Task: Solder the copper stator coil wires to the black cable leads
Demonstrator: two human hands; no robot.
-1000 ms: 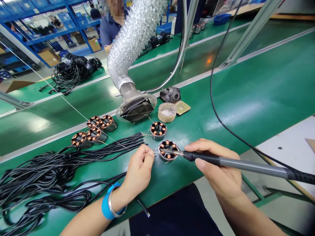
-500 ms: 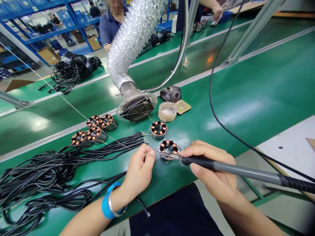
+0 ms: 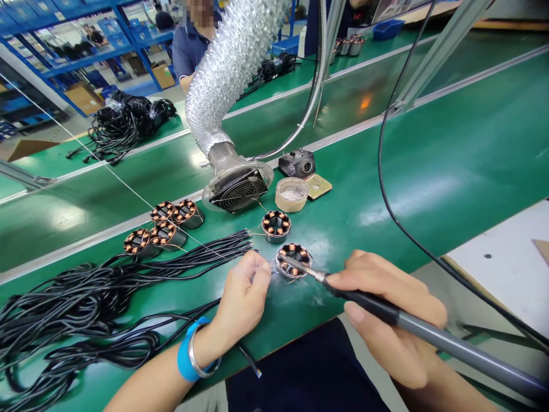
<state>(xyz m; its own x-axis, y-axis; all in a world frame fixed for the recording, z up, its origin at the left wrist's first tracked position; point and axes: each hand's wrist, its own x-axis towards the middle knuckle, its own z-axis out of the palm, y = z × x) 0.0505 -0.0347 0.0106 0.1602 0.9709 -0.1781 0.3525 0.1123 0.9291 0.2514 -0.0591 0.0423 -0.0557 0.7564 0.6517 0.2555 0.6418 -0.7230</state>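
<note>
While the right hand (image 3: 394, 340) gripped the soldering iron (image 3: 369, 303) penlike, pointing toward ten o'clock over the copper-wound ring (image 3: 294, 272), the left hand (image 3: 244, 289), slanted toward half past one, pinched thin wires (image 3: 274, 270) at that ring's nine o'clock side, on the green bench (image 3: 364, 212).

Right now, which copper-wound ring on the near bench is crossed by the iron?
The front ring, nearest the left hand: the iron crosses it in view. The single ring behind and the grouped four are clear of it.
</note>
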